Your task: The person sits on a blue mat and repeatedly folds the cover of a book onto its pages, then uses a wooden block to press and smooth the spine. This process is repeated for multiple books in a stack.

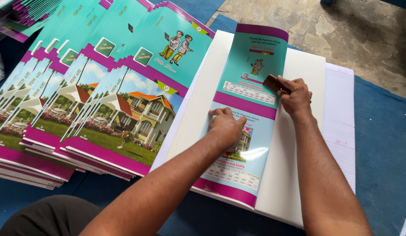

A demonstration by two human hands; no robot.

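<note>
Centrally in the frame, a folded glossy cover sheet (249, 109) lies on a stack of white paper blocks (299, 131), its long axis running from lower centre up toward the top edge. The left hand (227, 126) presses flat, fingers spread, on the sheet's lower half, while the right hand (294, 96), nearer the upper half, grips a small brown block (275, 83) against the sheet's right edge. No containers appear; fanned stacks of finished notebooks (102, 96) fill the left of the frame.

My left hand (226, 126) lies palm down, fingers spread flat (forearm reaching in from below). My right hand (294, 96) is closed in a grip, knuckles up, wrist bent slightly inward.
</note>
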